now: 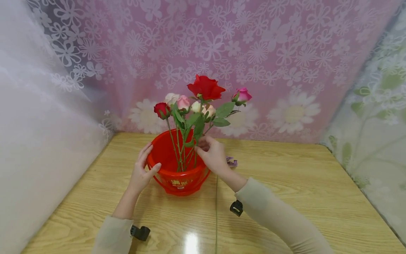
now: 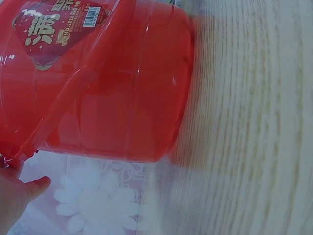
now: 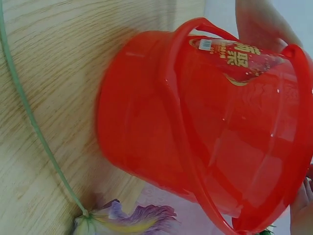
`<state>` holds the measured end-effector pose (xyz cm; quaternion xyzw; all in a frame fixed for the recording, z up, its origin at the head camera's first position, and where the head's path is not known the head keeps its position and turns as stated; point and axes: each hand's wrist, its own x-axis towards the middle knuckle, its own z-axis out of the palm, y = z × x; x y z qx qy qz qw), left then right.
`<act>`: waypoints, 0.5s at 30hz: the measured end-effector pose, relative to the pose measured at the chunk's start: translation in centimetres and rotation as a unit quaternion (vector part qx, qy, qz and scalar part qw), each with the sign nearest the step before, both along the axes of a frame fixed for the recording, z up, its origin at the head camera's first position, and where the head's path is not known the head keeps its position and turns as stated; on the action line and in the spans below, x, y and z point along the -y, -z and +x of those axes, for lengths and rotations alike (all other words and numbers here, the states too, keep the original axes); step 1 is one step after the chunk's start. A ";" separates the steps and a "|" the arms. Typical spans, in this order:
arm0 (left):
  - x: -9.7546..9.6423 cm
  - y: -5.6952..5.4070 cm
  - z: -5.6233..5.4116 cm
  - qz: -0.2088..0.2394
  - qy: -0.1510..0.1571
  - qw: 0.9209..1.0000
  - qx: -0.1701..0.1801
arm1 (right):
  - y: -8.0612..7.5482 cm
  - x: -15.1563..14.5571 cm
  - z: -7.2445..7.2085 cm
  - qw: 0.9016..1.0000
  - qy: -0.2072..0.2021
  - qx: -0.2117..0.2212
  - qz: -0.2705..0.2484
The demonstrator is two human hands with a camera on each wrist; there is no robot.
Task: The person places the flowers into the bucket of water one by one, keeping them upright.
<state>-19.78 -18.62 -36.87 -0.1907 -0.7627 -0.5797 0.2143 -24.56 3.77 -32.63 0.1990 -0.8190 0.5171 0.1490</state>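
Note:
A red plastic bucket [image 1: 182,182] stands on the table, several artificial roses upright inside it. My left hand [image 1: 141,171] holds its left rim, thumb over the front edge. At the right rim, my right hand [image 1: 213,154] pinches a green flower stem [image 1: 195,155] between thumb and fingers; which bloom it belongs to I cannot tell. A large red rose [image 1: 207,87] tops the bunch. A small red rose [image 1: 162,110] leans left, a bright pink rose [image 1: 243,95] leans right, and pale pink and cream blooms [image 1: 183,103] sit between.
A purple flower [image 3: 132,218] lies on the wooden table [image 1: 285,183] right of the bucket, its long stem [image 3: 34,122] running toward the near edge. The bucket's handle [image 3: 181,122] hangs against its side. A pink floral curtain [image 1: 253,63] stands behind.

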 end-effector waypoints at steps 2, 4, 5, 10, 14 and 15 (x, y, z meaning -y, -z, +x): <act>0.0 0.0 0.0 -0.001 0.000 1.000 -0.001 | 0.2 0.1 0.0 1.000 0.002 -0.003 0.017; 0.0 0.0 0.0 -0.002 0.000 1.000 -0.001 | 0.3 0.2 0.1 1.000 0.001 -0.003 0.028; 0.0 0.0 0.1 -0.002 0.000 1.000 -0.001 | 0.3 0.3 0.1 0.999 0.000 -0.003 0.033; 0.0 0.1 0.1 -0.003 -0.002 1.000 0.000 | 0.2 0.5 0.2 0.999 -0.001 0.000 0.053; 0.0 0.0 0.1 -0.004 -0.005 1.000 0.003 | 0.1 0.5 0.3 0.998 -0.004 -0.003 0.062; 0.0 0.0 0.1 -0.005 -0.006 1.000 0.003 | 0.1 0.5 0.4 0.998 -0.004 -0.002 0.064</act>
